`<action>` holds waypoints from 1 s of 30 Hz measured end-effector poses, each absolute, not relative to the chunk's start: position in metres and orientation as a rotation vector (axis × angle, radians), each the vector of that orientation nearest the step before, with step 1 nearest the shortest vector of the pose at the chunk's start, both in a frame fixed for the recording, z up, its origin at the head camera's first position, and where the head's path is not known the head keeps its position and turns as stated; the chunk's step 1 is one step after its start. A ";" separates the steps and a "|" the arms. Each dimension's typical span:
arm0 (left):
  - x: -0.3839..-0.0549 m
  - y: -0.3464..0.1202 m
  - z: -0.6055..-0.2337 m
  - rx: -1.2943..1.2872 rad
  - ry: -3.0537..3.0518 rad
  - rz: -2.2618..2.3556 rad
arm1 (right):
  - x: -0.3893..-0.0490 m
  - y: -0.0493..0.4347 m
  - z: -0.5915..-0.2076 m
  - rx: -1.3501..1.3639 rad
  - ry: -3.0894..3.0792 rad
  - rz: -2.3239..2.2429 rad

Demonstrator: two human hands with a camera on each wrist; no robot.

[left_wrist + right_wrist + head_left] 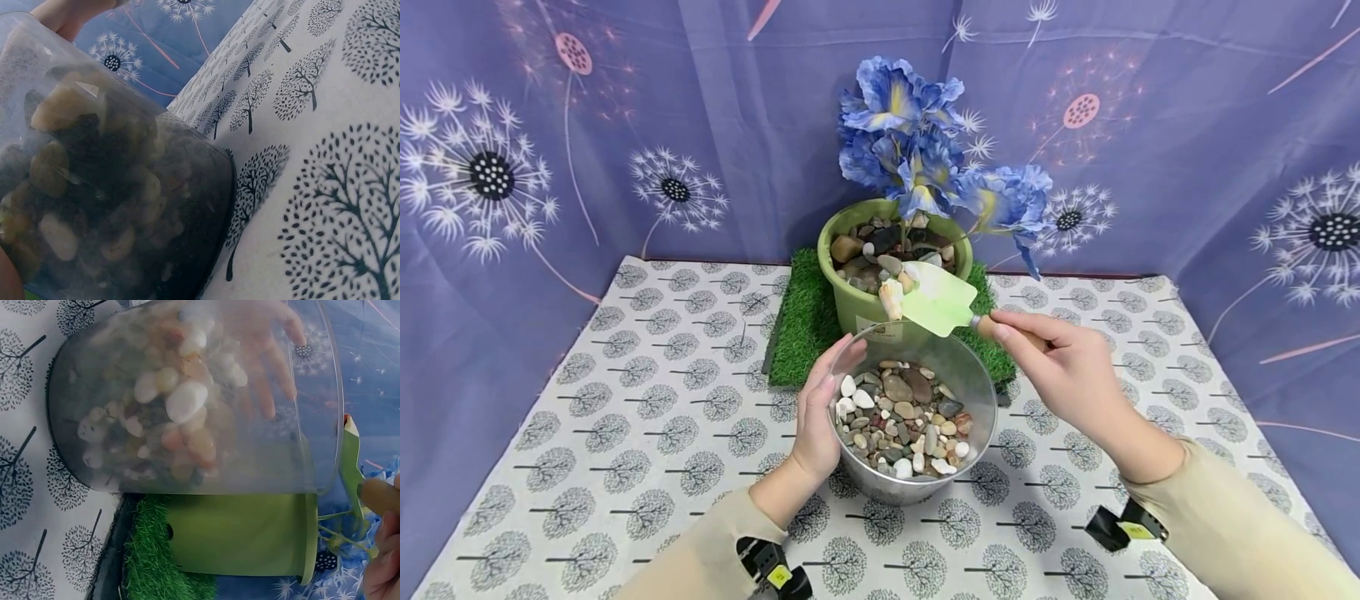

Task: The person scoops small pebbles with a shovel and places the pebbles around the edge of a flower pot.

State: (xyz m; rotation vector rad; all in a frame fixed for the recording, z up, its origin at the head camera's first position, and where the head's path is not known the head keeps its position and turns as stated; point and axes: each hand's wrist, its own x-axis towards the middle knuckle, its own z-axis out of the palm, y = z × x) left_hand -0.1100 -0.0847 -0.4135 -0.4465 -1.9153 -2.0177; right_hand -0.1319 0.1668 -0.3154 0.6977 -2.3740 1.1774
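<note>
My right hand [1063, 367] grips the wooden handle of a garden trowel [942, 302]. The trowel's light green blade tilts over the front rim of a green flower pot [857, 304]. At the blade's tip is a pale, shell-like stone [891, 298], with other stones beside it. Below, a clear plastic bucket [880, 487] stands on the table, partly filled with mixed pebbles [902, 412]. Against the bucket's left side rests my left hand [818, 425], its extended fingers visible through the plastic in the right wrist view.
Blue artificial flowers [917, 158] rise from the pot, which holds larger stones [883, 242]. Under the pot lies a green turf mat [793, 342]. A tree-print cloth [647, 450] covers the table, and a purple dandelion curtain [760, 125] hangs behind.
</note>
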 end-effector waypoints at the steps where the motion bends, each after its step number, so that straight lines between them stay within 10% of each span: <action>1: -0.110 -0.085 -0.414 -0.448 -1.912 -2.018 | -0.133 0.166 -0.315 0.681 -2.390 1.170; 30: -0.111 -0.085 -0.416 -0.487 -1.868 -2.046 | -0.147 0.156 -0.297 0.632 -2.438 0.473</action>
